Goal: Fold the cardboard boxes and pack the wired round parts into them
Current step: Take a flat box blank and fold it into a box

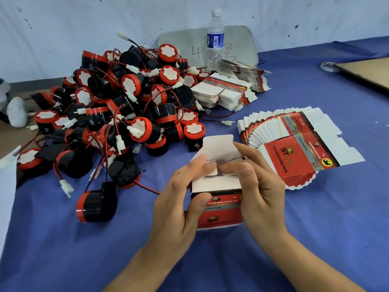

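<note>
Box [219,209] is clamped between both hands over the counter [63,239]. Its long axis runs from 6 to 12 o'clock, with the open end away from us at 12. Our left hand [174,199] wraps the left wall, thumb on the red printed front, and our right hand [263,186] wraps the right wall. Fingers [203,163] of both hands meet over the opening and press the small side flaps [212,171] inward. The lid flap [219,147] stands up behind them at 12 o'clock, white inner face toward us, corners rounded. We judge that the next move is to bring that flap down toward 6 and tuck it in; both hands are equally near it. We cannot tell whether a part is already inside.

The card is thin, glossy red outside and matt white inside. Parts [126,106] lie heaped at 10 to 11 o'clock: black round drums with red rims, white caps and thin tangled wires ending in white plugs. The nearest part [94,204] lies alone at 9 o'clock, on the left hand's side. Flat boxes [294,144] fan out at 2 o'clock.
</note>
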Tool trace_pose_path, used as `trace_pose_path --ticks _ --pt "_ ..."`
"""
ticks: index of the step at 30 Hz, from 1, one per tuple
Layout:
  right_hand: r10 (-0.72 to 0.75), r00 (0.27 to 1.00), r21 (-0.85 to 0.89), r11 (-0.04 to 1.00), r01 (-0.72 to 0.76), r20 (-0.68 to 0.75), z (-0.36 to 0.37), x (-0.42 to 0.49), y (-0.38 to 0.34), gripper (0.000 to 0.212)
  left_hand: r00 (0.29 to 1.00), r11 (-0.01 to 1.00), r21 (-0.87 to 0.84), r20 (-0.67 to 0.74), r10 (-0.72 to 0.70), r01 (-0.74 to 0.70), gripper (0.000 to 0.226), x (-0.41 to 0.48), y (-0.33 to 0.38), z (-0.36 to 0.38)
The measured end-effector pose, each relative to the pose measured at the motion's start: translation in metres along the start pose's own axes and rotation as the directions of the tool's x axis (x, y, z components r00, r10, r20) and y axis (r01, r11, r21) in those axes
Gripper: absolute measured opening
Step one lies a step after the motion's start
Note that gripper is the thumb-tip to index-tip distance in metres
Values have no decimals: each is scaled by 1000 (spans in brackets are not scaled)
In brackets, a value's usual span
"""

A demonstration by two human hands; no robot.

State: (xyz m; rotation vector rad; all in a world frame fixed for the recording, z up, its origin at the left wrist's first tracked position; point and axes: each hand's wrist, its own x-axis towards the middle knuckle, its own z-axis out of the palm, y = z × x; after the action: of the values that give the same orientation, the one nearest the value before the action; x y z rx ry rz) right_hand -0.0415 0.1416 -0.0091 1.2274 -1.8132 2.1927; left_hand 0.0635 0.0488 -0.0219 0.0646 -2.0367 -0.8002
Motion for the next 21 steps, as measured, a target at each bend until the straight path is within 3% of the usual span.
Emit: trace_pose_path --ticks 3,5,9,11,16,19,21 --pt "-59 998 25 998 58 29 -1 0 -1 32 999 999 41 31 -27 26 34 0 -2 -3" --pt "-72 996 74 995 68 53 -1 0 -1 19 999 998 60 36 -24 22 33 0 -2 -4" --pt "-71 992 92 994 61 109 -1 1 -2 39 999 996 90 -50 21 -17 28 0 -3 -2" --pt "-75 988 68 995 66 137 -3 2 -3 34 990 999 -20 -137 -46 43 15 -1 -2 1" --pt "-74 988 50 996 68 135 -4 2 -3 11 985 980 -182 -136 -109 83 19 -2 -4 5" --pt "-7 990 30 1000 3 140 -4 1 -3 20 984 977 -204 -147 -101 70 24 -2 -6 4" --pt "119 981 112 984 -137 151 -5 4 -5 30 986 976 -205 -137 -96 67 26 -2 -7 3"
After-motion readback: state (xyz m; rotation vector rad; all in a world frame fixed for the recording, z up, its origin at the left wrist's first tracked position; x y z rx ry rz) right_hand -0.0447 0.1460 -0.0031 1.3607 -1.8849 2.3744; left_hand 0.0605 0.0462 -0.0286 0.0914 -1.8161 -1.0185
